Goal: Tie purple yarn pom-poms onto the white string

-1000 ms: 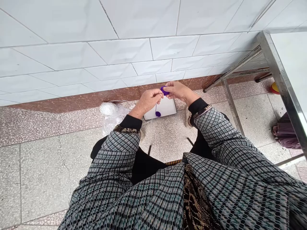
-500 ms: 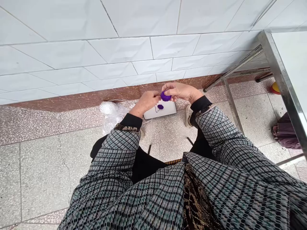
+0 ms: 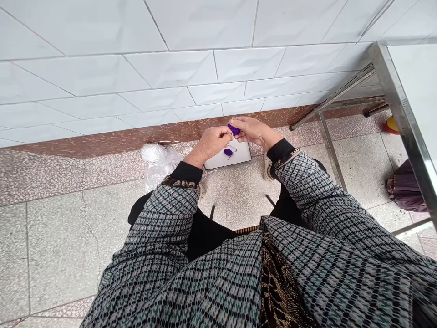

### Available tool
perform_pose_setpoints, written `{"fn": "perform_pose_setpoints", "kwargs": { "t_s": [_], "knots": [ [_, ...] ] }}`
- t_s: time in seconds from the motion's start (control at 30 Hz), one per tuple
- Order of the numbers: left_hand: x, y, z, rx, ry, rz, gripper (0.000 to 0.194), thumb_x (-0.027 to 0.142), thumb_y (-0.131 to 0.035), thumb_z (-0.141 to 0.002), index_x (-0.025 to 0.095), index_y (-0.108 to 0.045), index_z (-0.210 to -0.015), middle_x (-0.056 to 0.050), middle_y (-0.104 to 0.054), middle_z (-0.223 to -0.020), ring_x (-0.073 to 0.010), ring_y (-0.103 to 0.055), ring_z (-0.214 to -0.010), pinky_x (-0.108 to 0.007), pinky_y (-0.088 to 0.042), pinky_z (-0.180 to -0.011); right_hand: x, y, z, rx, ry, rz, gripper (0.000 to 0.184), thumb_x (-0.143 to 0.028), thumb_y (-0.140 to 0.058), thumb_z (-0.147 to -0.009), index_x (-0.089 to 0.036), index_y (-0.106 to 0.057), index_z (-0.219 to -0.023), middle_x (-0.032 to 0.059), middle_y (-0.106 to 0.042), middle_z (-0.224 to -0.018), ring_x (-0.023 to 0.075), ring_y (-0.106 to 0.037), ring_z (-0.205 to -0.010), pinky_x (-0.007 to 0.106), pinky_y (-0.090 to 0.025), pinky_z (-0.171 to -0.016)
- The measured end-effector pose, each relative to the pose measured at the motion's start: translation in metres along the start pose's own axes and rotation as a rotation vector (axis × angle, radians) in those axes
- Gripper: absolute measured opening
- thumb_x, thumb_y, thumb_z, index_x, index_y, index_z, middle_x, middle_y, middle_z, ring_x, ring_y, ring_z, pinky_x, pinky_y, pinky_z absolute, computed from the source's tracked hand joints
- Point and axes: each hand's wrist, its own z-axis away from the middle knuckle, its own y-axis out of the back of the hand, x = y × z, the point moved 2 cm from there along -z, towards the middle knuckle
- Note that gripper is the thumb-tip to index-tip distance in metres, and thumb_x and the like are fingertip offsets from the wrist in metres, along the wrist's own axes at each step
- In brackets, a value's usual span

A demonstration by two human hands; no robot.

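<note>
My right hand [image 3: 253,131] has its fingers closed round a small purple ball of yarn [image 3: 234,129], part of which they cover. Touching its near side, the fingertips of my left hand [image 3: 215,140] are pinched together at the yarn strand; the strand itself is mostly hidden there. Just below the hands is a smaller purple bundle of yarn [image 3: 228,152] with thin loops of thread around it. It appears over a shallow white box or tray [image 3: 215,161] on the floor; I cannot tell whether it rests there or hangs.
White string [image 3: 153,153] and clear plastic wrapping [image 3: 160,171] lie left of the tray. A tiled wall [image 3: 191,68] rises ahead. On the right stands a metal-framed table [image 3: 398,91], with purplish cloth [image 3: 406,187] and a red-and-yellow object [image 3: 392,124] beneath.
The smaller bundle, earlier on a straight strand, has shifted up and right, with loose loops now around it. The right hand turned the ball outward, then back toward the left fingertips.
</note>
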Motion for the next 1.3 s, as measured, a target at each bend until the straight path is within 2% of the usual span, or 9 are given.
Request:
{"fn": "perform_pose_setpoints", "kwargs": {
  "t_s": [0.1,0.17,0.27,0.43,0.63,0.73,0.87,1.03,1.3],
  "knots": [
    [-0.002,-0.002,0.0,-0.014,-0.017,-0.008,0.015,0.021,-0.054,-0.083,0.019,-0.062,-0.069,0.002,-0.06,-0.062,-0.0143,-0.055,-0.062,-0.028,-0.042,-0.067,0.001,0.001,-0.002,0.03,0.039,-0.054,0.017,-0.015,-0.07,-0.101,-0.019,-0.056,-0.093,-0.004,-0.059,-0.069,0.0071,-0.054,-0.056,0.014,-0.05,-0.056],
    [-0.004,-0.005,0.001,-0.072,-0.01,-0.007,0.016,0.021,-0.055,-0.083,0.02,-0.062,-0.069,0.001,-0.06,-0.062,-0.0144,-0.055,-0.062,-0.028,-0.042,-0.067,-0.002,0.004,-0.001,0.037,0.084,-0.093,0.018,-0.016,-0.072,-0.1,-0.019,-0.055,-0.096,-0.004,-0.06,-0.071,0.0074,-0.055,-0.057,0.015,-0.05,-0.057],
    [-0.009,-0.008,0.0,-0.155,0.026,-0.039,0.017,0.021,-0.057,-0.082,0.02,-0.062,-0.066,0.0,-0.061,-0.062,-0.0147,-0.055,-0.061,-0.028,-0.04,-0.065,-0.009,0.007,0.004,-0.047,0.124,-0.047,0.02,-0.022,-0.075,-0.099,-0.018,-0.056,-0.096,-0.0029,-0.061,-0.072,0.0076,-0.052,-0.056,0.016,-0.046,-0.052],
    [-0.013,0.002,-0.002,-0.065,0.084,-0.073,0.021,0.028,-0.06,-0.083,0.02,-0.062,-0.064,0.0,-0.06,-0.059,-0.0161,-0.053,-0.061,-0.029,-0.037,-0.063,-0.013,0.007,0.014,-0.217,0.072,0.292,0.02,-0.013,-0.079,-0.09,-0.017,-0.06,-0.09,-0.0027,-0.06,-0.069,0.0083,-0.049,-0.055,0.019,-0.04,-0.05],
    [-0.009,0.008,-0.002,0.012,0.105,-0.054,0.019,0.022,-0.057,-0.078,0.02,-0.059,-0.06,-0.001,-0.061,-0.059,-0.0157,-0.054,-0.06,-0.028,-0.04,-0.063,-0.004,0.009,0.005,-0.106,0.052,0.565,0.028,-0.001,-0.079,-0.082,-0.019,-0.059,-0.089,-0.0033,-0.06,-0.071,0.0092,-0.048,-0.057,0.02,-0.037,-0.048],
    [-0.005,0.005,-0.001,0.003,0.08,0.002,0.016,0.022,-0.055,-0.079,0.02,-0.06,-0.064,-0.001,-0.062,-0.061,-0.0148,-0.055,-0.061,-0.027,-0.043,-0.065,-0.001,0.01,-0.002,0.018,0.075,0.436,0.028,0.0,-0.077,-0.083,-0.019,-0.057,-0.088,-0.0034,-0.06,-0.072,0.0091,-0.049,-0.057,0.02,-0.039,-0.048],
    [0.0,-0.005,0.001,-0.042,0.024,0.068,0.014,0.022,-0.055,-0.081,0.019,-0.06,-0.068,0.0,-0.061,-0.061,-0.0137,-0.056,-0.061,-0.026,-0.045,-0.067,0.0,0.009,-0.007,0.133,0.092,0.079,0.028,-0.002,-0.073,-0.09,-0.019,-0.051,-0.091,-0.0042,-0.059,-0.073,0.0077,-0.054,-0.059,0.018,-0.049,-0.057],
    [-0.006,-0.016,-0.001,-0.118,0.04,0.056,0.014,0.02,-0.056,-0.08,0.02,-0.06,-0.067,0.0,-0.061,-0.06,-0.0135,-0.058,-0.058,-0.026,-0.046,-0.064,-0.004,0.005,-0.005,0.017,0.125,-0.108,0.026,-0.014,-0.076,-0.094,-0.02,-0.05,-0.093,-0.0048,-0.058,-0.072,0.0075,-0.055,-0.06,0.017,-0.049,-0.059],
    [-0.01,0.005,-0.007,-0.066,0.104,-0.022,0.017,0.024,-0.061,-0.082,0.019,-0.064,-0.066,-0.001,-0.061,-0.059,-0.016,-0.058,-0.061,-0.028,-0.045,-0.063,-0.016,0.008,0.013,-0.213,0.135,0.172,0.013,-0.01,-0.071,-0.089,-0.017,-0.062,-0.096,-0.0039,-0.059,-0.07,0.0081,-0.051,-0.056,0.02,-0.046,-0.055]
  ]
}}
